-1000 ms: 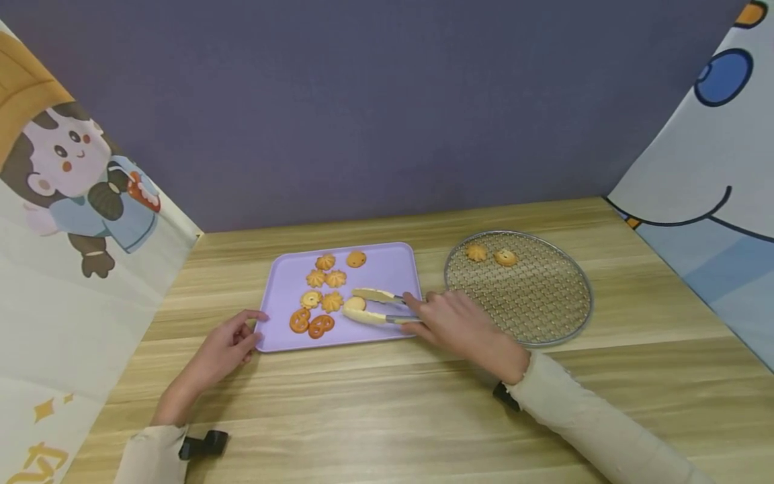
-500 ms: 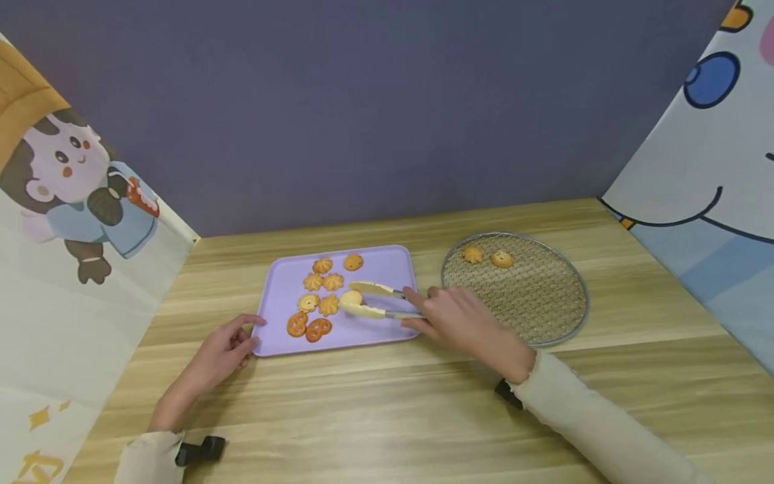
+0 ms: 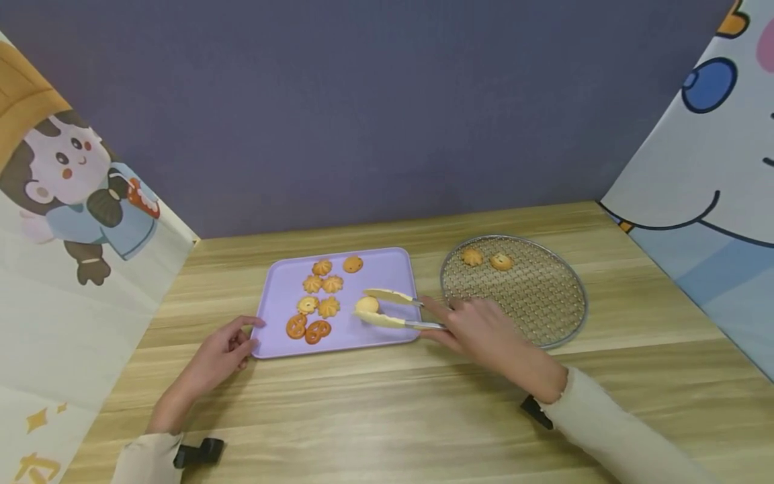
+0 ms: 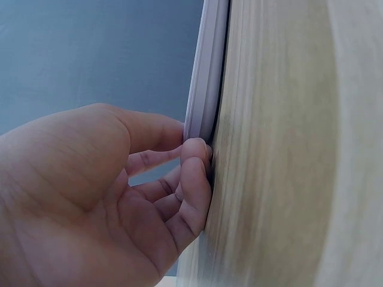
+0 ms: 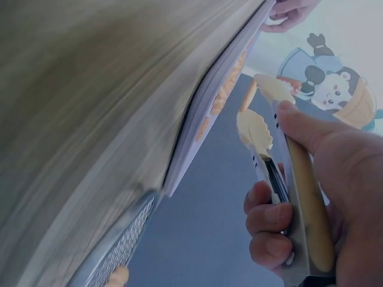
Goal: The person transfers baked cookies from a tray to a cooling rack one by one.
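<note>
My right hand (image 3: 486, 336) grips food tongs (image 3: 387, 320) with cream-coloured scalloped tips and metal arms. Between the tips is a round pale cookie (image 3: 367, 304); in the right wrist view the cookie (image 5: 248, 95) is held away from the tray's surface. Below lies a purple tray (image 3: 387, 265) carrying several flower-shaped cookies (image 3: 329, 307), a round dotted cookie (image 3: 353, 263) and two pretzels (image 3: 318, 331). At the tray's near left corner, my left hand (image 3: 214, 353) holds the rim, its thumb (image 4: 158, 131) on one side and curled fingertips (image 4: 196, 179) against the edge.
Right of the tray lies a round wire mesh rack (image 3: 538, 296) with a metal rim, bearing a flower-shaped cookie (image 3: 472, 257) and a ring-like cookie (image 3: 500, 261) near its far left side. A dark wall (image 3: 387, 121) stands behind the wooden table (image 3: 375, 417), and printed panels flank it.
The tongs have taken the pale cookie and moved right with it, away from the flower-shaped cookies. My left hand has stayed at the tray's corner, and the head view has shifted slightly.
</note>
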`<state>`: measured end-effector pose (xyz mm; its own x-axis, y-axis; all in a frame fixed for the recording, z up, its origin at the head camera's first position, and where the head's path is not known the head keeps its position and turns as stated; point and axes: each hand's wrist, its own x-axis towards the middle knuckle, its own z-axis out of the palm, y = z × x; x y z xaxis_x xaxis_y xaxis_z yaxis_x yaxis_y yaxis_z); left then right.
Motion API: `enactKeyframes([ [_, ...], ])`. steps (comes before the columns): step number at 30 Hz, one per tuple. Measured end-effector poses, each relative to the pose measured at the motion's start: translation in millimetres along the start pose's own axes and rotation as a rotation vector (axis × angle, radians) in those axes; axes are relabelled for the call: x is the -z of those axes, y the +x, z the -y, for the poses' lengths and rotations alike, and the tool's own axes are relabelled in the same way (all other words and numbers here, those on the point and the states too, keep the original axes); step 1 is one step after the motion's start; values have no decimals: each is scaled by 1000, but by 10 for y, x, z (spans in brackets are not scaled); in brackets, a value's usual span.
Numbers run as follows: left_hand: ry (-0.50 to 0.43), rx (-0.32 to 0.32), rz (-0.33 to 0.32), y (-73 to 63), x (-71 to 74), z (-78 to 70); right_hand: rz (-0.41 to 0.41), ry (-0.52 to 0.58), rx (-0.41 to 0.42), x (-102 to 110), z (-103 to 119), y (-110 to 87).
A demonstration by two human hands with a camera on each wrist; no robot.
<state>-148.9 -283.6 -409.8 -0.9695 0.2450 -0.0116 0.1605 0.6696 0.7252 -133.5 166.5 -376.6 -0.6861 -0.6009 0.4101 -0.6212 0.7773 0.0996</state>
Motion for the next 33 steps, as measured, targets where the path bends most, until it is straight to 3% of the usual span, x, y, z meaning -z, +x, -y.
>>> enactKeyframes([
  [11, 8, 16, 4, 20, -26, 27, -45, 23, -61, 117, -251, -356],
  [19, -5, 5, 5, 13, 4, 31, -81, 24, -160, 177, -486, -599],
  [33, -5, 3, 2, 17, 3, 29, -70, 32, -229, 192, -742, -764],
])
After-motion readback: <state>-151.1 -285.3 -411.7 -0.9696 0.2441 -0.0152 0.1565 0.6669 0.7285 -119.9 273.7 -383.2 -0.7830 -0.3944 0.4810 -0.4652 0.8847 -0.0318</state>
